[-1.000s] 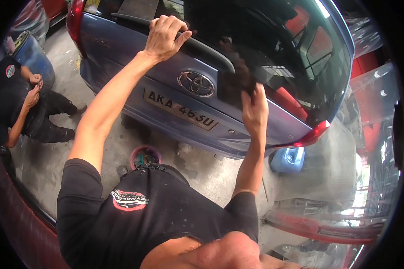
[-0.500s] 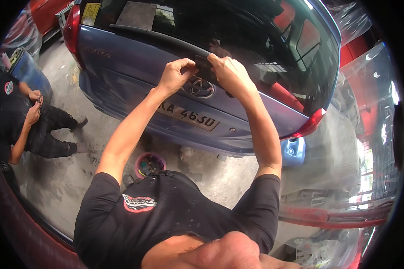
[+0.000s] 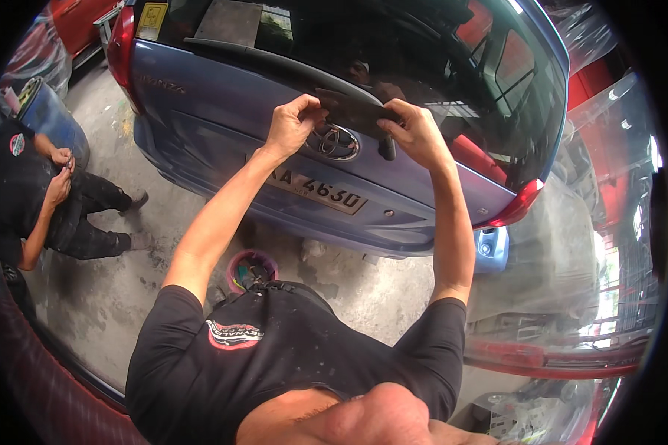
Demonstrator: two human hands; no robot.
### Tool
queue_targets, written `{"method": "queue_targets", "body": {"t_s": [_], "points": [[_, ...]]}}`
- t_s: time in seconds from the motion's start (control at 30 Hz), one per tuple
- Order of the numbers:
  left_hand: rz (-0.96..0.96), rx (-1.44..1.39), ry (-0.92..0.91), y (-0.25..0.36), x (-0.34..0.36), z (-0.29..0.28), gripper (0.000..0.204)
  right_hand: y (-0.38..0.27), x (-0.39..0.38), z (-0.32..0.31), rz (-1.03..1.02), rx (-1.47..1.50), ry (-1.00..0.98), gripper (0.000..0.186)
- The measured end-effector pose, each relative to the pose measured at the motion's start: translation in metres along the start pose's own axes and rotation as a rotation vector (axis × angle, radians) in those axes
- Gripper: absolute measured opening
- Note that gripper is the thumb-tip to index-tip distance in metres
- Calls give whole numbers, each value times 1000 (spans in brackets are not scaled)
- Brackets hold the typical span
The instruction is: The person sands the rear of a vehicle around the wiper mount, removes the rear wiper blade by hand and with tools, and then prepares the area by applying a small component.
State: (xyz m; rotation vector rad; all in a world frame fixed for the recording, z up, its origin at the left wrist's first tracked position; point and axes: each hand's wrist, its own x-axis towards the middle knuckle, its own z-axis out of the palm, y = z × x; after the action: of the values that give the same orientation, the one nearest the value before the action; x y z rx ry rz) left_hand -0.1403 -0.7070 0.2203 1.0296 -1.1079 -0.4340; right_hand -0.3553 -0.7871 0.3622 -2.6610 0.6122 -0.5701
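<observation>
Clock taken from the middle of the view. Left hand (image 3: 297, 126) at 11, thumb and fingers pinched on the near end of a dark sheet (image 3: 356, 113). Right hand (image 3: 419, 135) at 1, thumb below and fingers above, gripping the opposite end. Sheet at 12, stretched between the two hands, in front of the wiper (image 3: 289, 68); whether it touches the wiper or the car, cannot tell.

Round badge (image 3: 334, 142) at 12, just below the sheet, its edge partly hidden by the left fingers. Plate (image 3: 326, 191) at 11, close in, one end behind the left forearm. Both on the back of a blue car (image 3: 200, 137). Grey panel (image 3: 226, 26) against the rear window (image 3: 416, 52) at 11; yellow sticker (image 3: 152, 21) beside it, nearer 10. Red tail lights at 10 (image 3: 120, 48) and 3 (image 3: 518, 204).

Pink bucket (image 3: 272, 268) on the floor (image 3: 178, 289) at 8, items inside too jumbled to name. Blue jug (image 3: 492, 251) at 3. Another person (image 3: 15, 185) at 9, both hands together at something small, unclear. Blue drum (image 3: 59, 122) behind that person, towards 10. Clear plastic sheeting (image 3: 549, 259) at 3 to 4.
</observation>
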Motion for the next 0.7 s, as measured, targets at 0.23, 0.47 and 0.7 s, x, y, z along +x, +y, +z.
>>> {"method": "queue_targets", "body": {"t_s": [0.23,0.47,0.7], "points": [[-15,64,-74,5,3,-12,5,-10,-1,15,-26,-51,227,17],[-34,86,54,2,-3,-2,8,-14,17,13,-82,-156,166,17],[-54,97,116,5,-9,2,9,-19,31,9,-78,-153,78,16]]}}
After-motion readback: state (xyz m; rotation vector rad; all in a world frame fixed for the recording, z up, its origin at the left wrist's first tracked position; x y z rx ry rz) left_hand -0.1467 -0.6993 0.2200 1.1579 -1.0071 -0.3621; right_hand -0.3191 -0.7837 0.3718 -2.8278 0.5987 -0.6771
